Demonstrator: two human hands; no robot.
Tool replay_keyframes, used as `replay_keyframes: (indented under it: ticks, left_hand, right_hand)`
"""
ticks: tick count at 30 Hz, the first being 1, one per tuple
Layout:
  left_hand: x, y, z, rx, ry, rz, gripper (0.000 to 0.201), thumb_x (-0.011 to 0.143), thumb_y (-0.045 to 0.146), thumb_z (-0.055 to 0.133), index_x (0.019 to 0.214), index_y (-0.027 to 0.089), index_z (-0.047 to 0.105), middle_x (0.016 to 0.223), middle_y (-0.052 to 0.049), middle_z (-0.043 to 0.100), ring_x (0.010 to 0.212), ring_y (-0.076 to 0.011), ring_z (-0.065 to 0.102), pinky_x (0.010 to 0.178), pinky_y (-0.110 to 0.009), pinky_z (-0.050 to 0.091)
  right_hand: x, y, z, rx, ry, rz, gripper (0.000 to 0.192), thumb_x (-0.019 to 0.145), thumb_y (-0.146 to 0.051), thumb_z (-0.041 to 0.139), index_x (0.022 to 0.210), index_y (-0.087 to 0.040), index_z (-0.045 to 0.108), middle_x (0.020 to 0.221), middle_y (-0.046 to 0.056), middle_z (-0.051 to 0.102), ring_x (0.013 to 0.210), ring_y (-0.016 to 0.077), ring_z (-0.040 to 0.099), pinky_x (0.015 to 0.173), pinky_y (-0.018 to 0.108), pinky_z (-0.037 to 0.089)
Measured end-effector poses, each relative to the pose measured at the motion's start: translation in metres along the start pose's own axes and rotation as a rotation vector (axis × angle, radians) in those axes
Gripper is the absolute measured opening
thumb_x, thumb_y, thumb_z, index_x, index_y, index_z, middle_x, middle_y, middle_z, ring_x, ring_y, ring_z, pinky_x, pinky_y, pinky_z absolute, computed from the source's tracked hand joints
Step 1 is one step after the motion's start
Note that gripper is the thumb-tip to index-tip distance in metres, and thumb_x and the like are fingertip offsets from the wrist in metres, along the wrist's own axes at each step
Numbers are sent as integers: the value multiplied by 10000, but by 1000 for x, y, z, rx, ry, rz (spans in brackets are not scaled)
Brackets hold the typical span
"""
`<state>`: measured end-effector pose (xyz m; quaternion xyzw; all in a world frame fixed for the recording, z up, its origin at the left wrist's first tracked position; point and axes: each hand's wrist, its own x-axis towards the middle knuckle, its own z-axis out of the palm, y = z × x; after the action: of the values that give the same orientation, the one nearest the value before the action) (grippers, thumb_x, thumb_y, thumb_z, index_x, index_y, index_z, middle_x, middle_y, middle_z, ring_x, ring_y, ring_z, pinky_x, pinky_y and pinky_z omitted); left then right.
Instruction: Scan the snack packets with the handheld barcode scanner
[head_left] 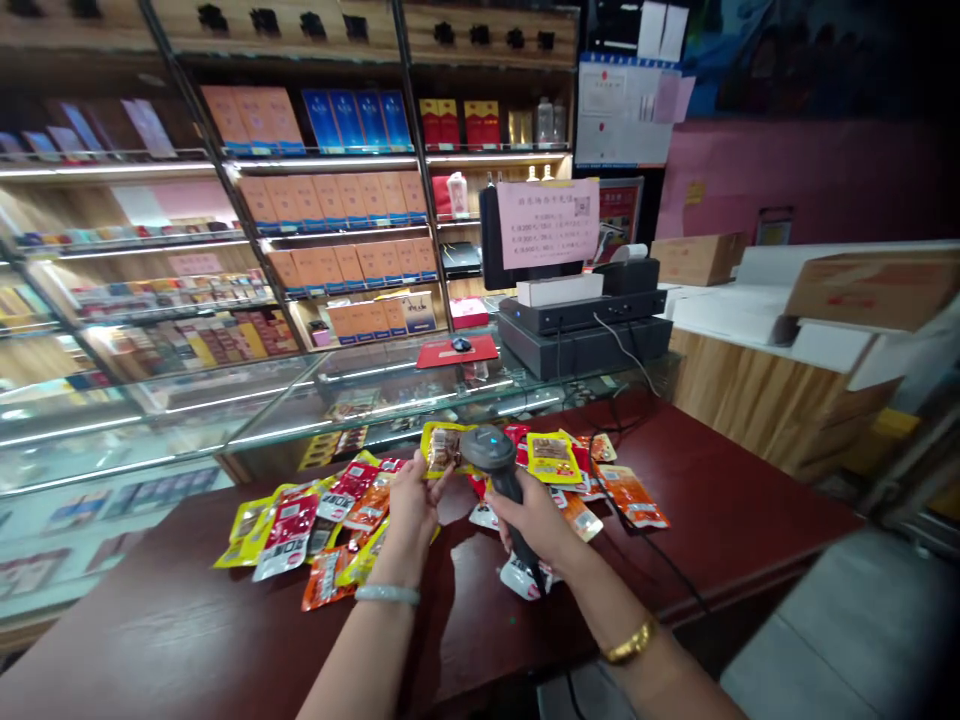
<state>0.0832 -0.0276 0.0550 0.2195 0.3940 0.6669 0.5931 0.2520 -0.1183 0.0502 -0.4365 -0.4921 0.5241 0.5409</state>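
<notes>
My left hand [414, 497] pinches a yellow-edged snack packet [441, 450] and holds it up above the table. Wrapped round the handle of a dark grey barcode scanner [491, 450] is my right hand [536, 518]; the scanner's head sits close beside the packet. A pile of red, yellow and orange snack packets [289, 525] lies to the left of my left hand. Beyond and right of the scanner are more packets, among them a yellow one [553, 457] and an orange one [636, 496]. A white-and-red packet [525, 577] lies partly hidden under the scanner's handle.
The dark red table [720, 480] meets a glass display counter [300, 395]. On that counter stand a cash drawer [585, 345], a monitor with a pink notice [549, 225], and a mouse [461, 344] on a red mat. A black cable [660, 555] crosses the table. Cartons [870, 285] are at right.
</notes>
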Motion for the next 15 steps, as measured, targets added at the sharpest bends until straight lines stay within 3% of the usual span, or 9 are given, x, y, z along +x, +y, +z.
replay_keyframes:
  ticks: [4, 8, 15]
  left_hand:
    - [13, 19, -17, -101, 28, 127, 226, 1022, 126, 555, 807, 153, 616, 850, -25, 713, 726, -108, 715, 753, -299, 683]
    - [25, 21, -34, -129, 50, 211, 192, 986, 206, 646, 804, 166, 602, 780, 10, 658, 699, -97, 676, 757, -286, 672]
    - [30, 8, -53, -94, 62, 330, 386, 806, 464, 831, 779, 199, 552, 777, 33, 600, 736, -113, 642, 732, -275, 640]
  right_hand:
    - [34, -14, 31, -67, -159, -25, 467, 794, -499, 750, 1098, -210, 545, 458, -120, 535, 357, 123, 494, 397, 229, 426]
    - [57, -11, 56, -61, -253, -34, 469, 806, -538, 757, 1074, -219, 542, 446, -121, 533, 347, 121, 487, 404, 229, 432]
    - [54, 14, 68, -92, -214, -97, 437, 814, -569, 785, 916, -238, 518, 507, -95, 550, 371, 110, 490, 417, 237, 441]
